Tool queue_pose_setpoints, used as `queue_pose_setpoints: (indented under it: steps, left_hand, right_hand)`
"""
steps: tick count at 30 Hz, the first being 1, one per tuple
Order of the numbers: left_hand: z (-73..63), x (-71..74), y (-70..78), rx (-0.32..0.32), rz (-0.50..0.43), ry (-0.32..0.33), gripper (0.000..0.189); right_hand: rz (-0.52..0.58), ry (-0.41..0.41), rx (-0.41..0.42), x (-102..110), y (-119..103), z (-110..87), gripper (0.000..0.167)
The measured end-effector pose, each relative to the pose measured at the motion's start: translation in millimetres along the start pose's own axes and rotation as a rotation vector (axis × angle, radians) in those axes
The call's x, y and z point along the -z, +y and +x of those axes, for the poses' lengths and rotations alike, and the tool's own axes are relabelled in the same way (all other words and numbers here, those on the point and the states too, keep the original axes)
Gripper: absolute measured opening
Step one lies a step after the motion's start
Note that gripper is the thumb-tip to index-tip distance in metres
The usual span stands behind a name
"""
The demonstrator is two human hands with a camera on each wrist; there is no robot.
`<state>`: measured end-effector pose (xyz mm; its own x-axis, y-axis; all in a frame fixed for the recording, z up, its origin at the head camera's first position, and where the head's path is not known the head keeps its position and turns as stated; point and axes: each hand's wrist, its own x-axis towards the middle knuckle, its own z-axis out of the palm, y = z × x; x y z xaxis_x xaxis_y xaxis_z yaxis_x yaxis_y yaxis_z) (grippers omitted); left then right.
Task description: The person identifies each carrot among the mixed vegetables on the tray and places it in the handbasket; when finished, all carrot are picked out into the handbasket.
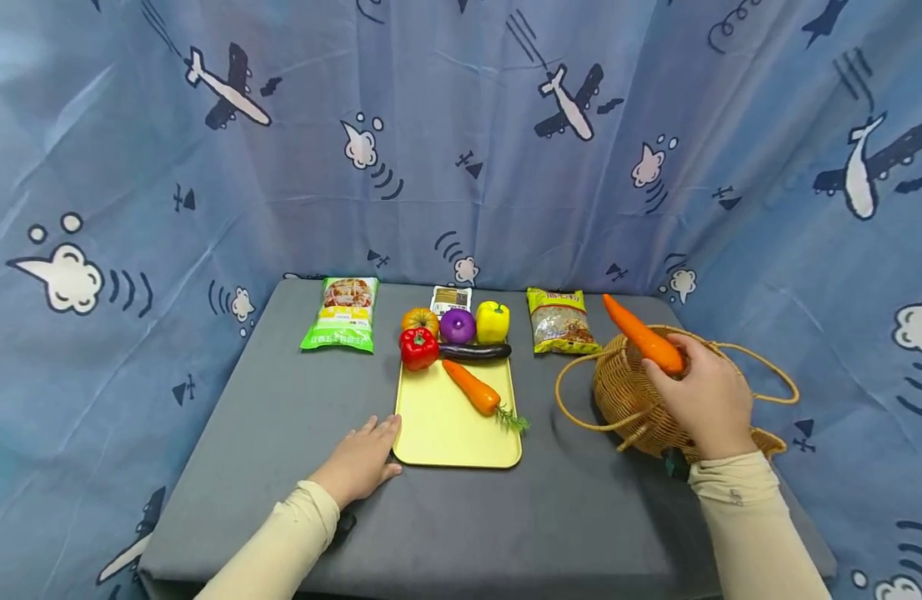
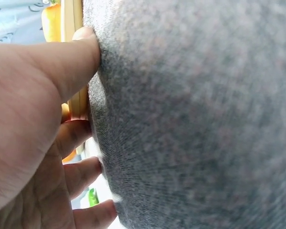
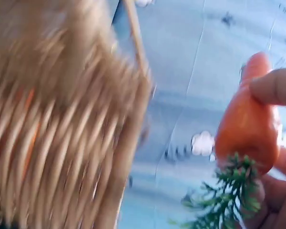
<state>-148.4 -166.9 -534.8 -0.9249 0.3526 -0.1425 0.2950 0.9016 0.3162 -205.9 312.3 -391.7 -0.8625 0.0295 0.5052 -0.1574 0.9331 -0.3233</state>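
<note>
My right hand (image 1: 704, 400) grips an orange carrot (image 1: 641, 333) by its thick end, above the wicker basket (image 1: 633, 400). In the right wrist view the green leafy top (image 3: 229, 195) of that carrot hangs below the fingers, with the basket's woven side to the left. My left hand (image 1: 362, 460) rests on the table at the left edge of the yellow tray (image 1: 446, 437), fingertips at the rim. A second carrot (image 1: 472, 387) lies on the tray. Behind it are a dark eggplant (image 1: 476, 352), a red bell pepper (image 1: 418, 348) and a yellow bell pepper (image 1: 493, 322).
A purple round vegetable (image 1: 457, 326) and an orange pumpkin-like one (image 1: 419, 320) sit at the tray's far end, before a small white packet (image 1: 451, 299). A green bag (image 1: 343, 314) stands back left, a yellow bag (image 1: 561, 321) back right. Patterned curtains (image 1: 446, 150) enclose the grey table (image 1: 281, 433).
</note>
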Motion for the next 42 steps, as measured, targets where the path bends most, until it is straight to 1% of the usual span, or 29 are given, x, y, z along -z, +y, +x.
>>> queue_pose_setpoints:
  steps: [1,3,5,7,11,16,20,24,26,27,30,33,35,38,42]
  left_hand:
    - [-0.2,0.0,0.1,0.000,0.002,0.000,0.082]
    - [0.7,0.6,0.1,-0.002,0.007,0.002,0.082]
    - [2.0,1.9,0.1,-0.006,0.009,0.007,0.082]
    - [3.9,2.9,-0.2,-0.005,0.017,0.004,0.082]
    - [6.6,6.1,-1.1,-0.001,0.014,0.000,0.082]
    - [8.5,7.3,-2.7,0.009,0.017,-0.024,0.082]
    - [8.9,6.8,-3.0,0.003,0.010,-0.041,0.083]
    - [9.4,5.9,-4.1,0.006,0.018,-0.065,0.084]
    - [10.6,7.0,-4.5,0.007,0.021,-0.072,0.085]
    - [11.6,7.8,-4.6,0.008,0.022,-0.073,0.085]
    - [14.7,12.1,-3.8,0.005,0.022,-0.083,0.086]
    - [16.6,14.5,-3.5,0.007,0.023,-0.092,0.087]
    - [16.2,14.9,-3.7,0.011,0.021,-0.099,0.087]
    - [13.7,13.8,-5.1,0.008,0.021,-0.104,0.087]
    - [11.0,14.6,-8.1,-0.004,0.034,-0.108,0.088]
  right_hand:
    - [-0.033,0.013,-0.024,4,7,-2.3,0.054]
    - [-0.093,0.011,-0.080,13,19,-6.9,0.054]
    - [-0.139,-0.014,-0.123,19,29,-10.3,0.054]
    - [-0.183,-0.063,-0.146,24,35,-12.1,0.052]
    - [-0.227,-0.178,-0.139,23,41,-9.6,0.048]
    - [-0.239,-0.307,-0.153,11,44,-3.0,0.045]
    - [-0.244,-0.385,-0.157,3,47,3.0,0.044]
    - [-0.255,-0.441,-0.144,-1,48,8.5,0.045]
    - [-0.257,-0.439,-0.117,-3,46,11.4,0.041]
    - [-0.256,-0.426,-0.101,-4,44,13.1,0.039]
    - [-0.236,-0.368,-0.032,-6,33,18.0,0.035]
    - [-0.186,-0.317,0.038,-9,10,21.6,0.033]
    - [-0.141,-0.295,0.095,-14,-12,21.8,0.031]
    - [-0.078,-0.286,0.213,-22,-50,17.7,0.028]
    - [-0.024,-0.328,0.361,-38,-99,9.4,0.026]
